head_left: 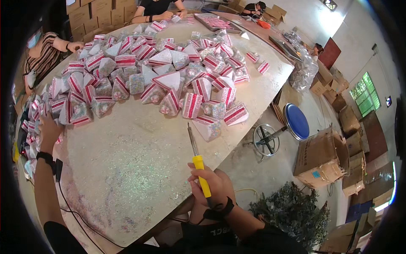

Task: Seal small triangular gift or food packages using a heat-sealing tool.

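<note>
My right hand is closed around the yellow handle of a soldering iron, its thin metal tip pointing up and away over the table's near right part. The tip ends just short of the pile of wedge-shaped imitation cake slices, white with red and pink bands and glittery sides. At the far left edge, my left hand reaches among more of these slices, its fingers apart. The fingertips are partly lost against the slices, and I see nothing held in them.
Loose glitter covers the near tabletop. A black cable runs beside my left forearm. Two people sit across the table, with a metal tray of pink pieces nearby. A blue stool and cardboard box stand to the right.
</note>
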Demonstrator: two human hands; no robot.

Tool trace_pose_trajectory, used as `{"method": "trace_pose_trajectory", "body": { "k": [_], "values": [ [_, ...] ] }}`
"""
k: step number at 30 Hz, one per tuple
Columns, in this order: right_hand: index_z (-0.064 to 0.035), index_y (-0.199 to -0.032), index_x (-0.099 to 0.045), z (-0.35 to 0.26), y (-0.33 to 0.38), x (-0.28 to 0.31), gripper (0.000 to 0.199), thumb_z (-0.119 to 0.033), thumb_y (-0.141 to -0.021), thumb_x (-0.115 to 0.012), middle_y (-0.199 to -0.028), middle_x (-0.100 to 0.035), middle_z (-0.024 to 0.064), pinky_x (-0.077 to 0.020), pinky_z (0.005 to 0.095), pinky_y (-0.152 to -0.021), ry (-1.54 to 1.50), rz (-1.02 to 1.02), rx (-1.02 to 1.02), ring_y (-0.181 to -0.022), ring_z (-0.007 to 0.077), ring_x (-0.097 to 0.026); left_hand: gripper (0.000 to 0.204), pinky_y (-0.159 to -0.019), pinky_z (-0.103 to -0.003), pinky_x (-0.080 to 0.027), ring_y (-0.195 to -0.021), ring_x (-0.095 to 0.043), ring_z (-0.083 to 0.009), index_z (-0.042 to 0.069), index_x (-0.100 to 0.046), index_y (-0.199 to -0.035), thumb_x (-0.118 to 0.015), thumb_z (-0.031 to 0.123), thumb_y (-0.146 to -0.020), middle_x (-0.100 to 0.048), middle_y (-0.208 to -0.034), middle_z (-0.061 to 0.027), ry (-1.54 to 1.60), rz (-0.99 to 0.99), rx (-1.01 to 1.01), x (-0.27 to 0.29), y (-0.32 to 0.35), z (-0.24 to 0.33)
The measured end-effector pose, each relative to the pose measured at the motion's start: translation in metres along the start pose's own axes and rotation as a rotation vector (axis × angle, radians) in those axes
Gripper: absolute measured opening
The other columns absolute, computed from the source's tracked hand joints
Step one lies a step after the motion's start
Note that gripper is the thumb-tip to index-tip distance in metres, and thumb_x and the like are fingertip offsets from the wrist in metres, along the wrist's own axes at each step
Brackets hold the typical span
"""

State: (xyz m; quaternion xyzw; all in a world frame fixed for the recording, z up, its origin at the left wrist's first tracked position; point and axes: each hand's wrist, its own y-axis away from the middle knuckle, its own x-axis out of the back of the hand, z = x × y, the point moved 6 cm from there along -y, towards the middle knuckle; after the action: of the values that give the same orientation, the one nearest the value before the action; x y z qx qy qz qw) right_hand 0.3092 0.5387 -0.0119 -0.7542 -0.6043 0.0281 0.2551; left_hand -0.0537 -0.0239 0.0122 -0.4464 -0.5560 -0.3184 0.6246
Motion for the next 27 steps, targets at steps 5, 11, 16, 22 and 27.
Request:
{"method": "trace_pose_trajectory", "body": {
  "k": [5,11,16,22,27],
  "values": [
    [-0.0063,-0.119,-0.057,-0.018,-0.013,0.012,0.042,0.006,-0.08,-0.066,-0.124,-0.065,0.0184,-0.0559,0.0303,-0.076,0.187,0.035,0.107,-0.078,0.0204,-0.067,0.087,-0.094,-0.049,-0.05,-0.117,-0.054,-0.0465,0.001,-0.045,-0.135,-0.086,0.029,-0.063,-0.054,-0.13,-0.0265,0.038,-0.001,-0.186,0.009,0.021,0.027],
    [-0.0071,-0.12,-0.057,0.003,0.005,0.008,0.041,0.004,-0.082,-0.065,-0.111,-0.067,0.0143,-0.0547,0.0318,-0.073,0.028,0.14,0.056,-0.075,0.0212,-0.066,0.066,-0.089,-0.044,-0.049,-0.101,-0.057,-0.042,-0.002,-0.061,-0.107,-0.089,0.03,-0.057,-0.067,-0.097,-0.0209,0.209,-0.056,-0.442,0.042,0.06,0.023],
    [-0.0095,-0.122,-0.057,-0.013,0.009,0.005,0.039,-0.001,-0.085,-0.066,-0.087,-0.065,0.0096,-0.0527,0.0332,-0.069,0.059,0.21,-0.095,-0.073,0.0232,-0.065,0.067,-0.087,-0.044,-0.049,-0.097,-0.055,-0.0373,-0.001,-0.057,-0.11,-0.091,0.029,-0.06,-0.052,-0.109,-0.0237,0.329,0.059,-0.395,0.069,0.11,0.015],
    [-0.0114,-0.122,-0.056,-0.019,0.028,0.006,0.034,-0.006,-0.089,-0.065,-0.082,-0.064,0.0102,-0.0519,0.0353,-0.067,0.014,0.313,-0.084,-0.073,0.0255,-0.065,0.056,-0.092,-0.038,-0.046,-0.103,-0.055,-0.0279,0.002,-0.056,-0.112,-0.085,0.024,-0.07,-0.054,-0.11,-0.0137,0.823,0.106,-0.548,0.119,0.211,0.037],
    [-0.0096,-0.118,-0.056,-0.05,0.033,0.003,0.02,-0.009,-0.098,-0.057,-0.09,-0.069,0.0112,-0.053,0.0329,-0.066,-0.004,0.276,-0.046,-0.075,0.0231,-0.069,0.06,-0.102,-0.033,-0.041,-0.114,-0.055,-0.0218,0.004,-0.053,-0.119,-0.083,0.03,-0.073,-0.057,-0.121,-0.0078,1.511,-0.174,-0.59,0.138,0.34,0.041]
  ]
}}
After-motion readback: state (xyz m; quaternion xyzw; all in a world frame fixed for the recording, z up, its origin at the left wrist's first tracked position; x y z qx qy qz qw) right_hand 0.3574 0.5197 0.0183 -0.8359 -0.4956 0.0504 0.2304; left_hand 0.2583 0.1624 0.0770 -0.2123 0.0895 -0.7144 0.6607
